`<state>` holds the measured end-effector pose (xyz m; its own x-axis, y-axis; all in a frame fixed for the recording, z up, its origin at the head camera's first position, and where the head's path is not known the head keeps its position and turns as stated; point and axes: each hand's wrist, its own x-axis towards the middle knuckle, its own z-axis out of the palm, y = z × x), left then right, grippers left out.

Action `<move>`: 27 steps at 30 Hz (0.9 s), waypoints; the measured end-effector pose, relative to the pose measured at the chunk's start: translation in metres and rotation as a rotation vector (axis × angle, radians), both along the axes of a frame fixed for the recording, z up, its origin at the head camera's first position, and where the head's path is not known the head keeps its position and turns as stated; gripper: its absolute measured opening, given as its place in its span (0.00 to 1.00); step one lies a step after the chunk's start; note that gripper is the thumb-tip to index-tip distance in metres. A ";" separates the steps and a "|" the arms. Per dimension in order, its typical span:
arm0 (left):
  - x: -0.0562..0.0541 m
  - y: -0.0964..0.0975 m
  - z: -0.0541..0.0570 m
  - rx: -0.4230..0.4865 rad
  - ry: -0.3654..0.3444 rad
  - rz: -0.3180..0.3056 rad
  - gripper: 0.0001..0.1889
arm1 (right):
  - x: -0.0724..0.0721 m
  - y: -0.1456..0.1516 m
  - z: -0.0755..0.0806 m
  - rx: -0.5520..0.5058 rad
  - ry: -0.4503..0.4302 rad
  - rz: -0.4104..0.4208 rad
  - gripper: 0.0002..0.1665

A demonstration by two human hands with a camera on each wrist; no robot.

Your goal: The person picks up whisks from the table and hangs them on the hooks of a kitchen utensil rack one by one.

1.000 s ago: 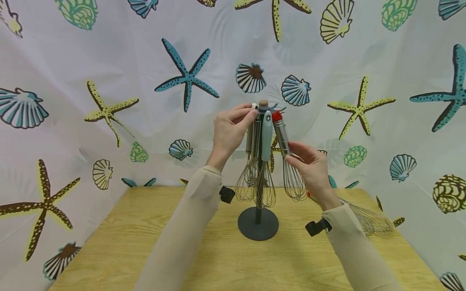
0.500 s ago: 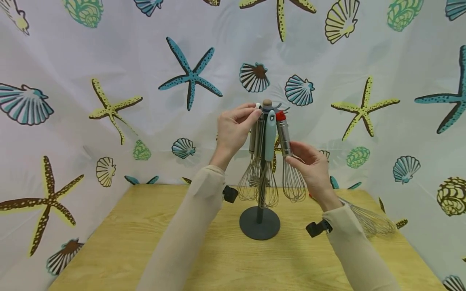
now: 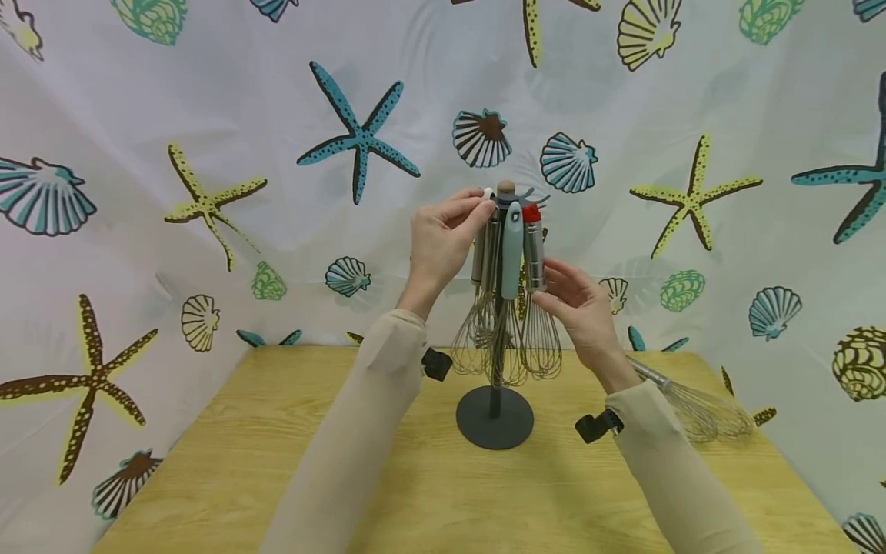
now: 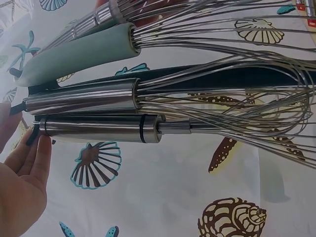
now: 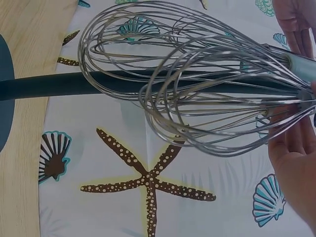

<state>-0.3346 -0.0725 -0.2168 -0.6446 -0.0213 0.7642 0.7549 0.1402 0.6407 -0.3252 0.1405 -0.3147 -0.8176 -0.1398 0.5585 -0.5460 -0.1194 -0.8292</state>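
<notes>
A dark stand with a round base and top hooks holds several wire whisks. My left hand is at its top left, thumb and fingers pinching the upper end of a steel-handled whisk. Another steel handle with black bands hangs right beside those fingers. In front hangs a whisk with a pale green handle. To its right, my right hand holds the lower handle of a red-topped steel whisk between thumb and fingers. Its wire loops overlap the neighbouring whisk's in the right wrist view.
Another large whisk lies on the wooden table, behind the right forearm. A white curtain printed with shells and starfish surrounds the table at the back and sides.
The red-topped whisk has swung from a slant to nearly upright, closer to the stand. My right hand has moved left and slightly up with it. The left hand stays at the stand's top.
</notes>
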 end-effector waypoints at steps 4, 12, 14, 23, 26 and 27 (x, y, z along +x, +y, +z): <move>0.001 -0.001 0.001 -0.001 0.000 -0.001 0.12 | -0.001 -0.002 -0.001 -0.002 -0.008 -0.009 0.31; 0.001 -0.002 0.001 -0.003 -0.006 0.012 0.13 | -0.001 -0.005 -0.002 -0.018 -0.017 0.002 0.31; 0.001 -0.002 0.000 -0.002 -0.012 0.015 0.13 | -0.001 -0.005 -0.002 -0.018 -0.020 0.003 0.31; 0.002 -0.002 -0.001 0.003 -0.019 0.018 0.12 | -0.003 -0.007 0.000 -0.018 -0.010 -0.006 0.30; 0.002 -0.002 -0.001 0.001 -0.014 0.019 0.12 | -0.003 -0.007 0.000 -0.019 -0.004 -0.011 0.30; 0.002 -0.002 -0.001 0.000 -0.010 0.019 0.12 | -0.003 -0.007 0.000 -0.020 -0.003 -0.013 0.30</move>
<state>-0.3328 -0.0740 -0.2174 -0.6520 -0.0335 0.7574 0.7453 0.1548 0.6485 -0.3285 0.1332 -0.3144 -0.8209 -0.1182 0.5586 -0.5451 -0.1291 -0.8284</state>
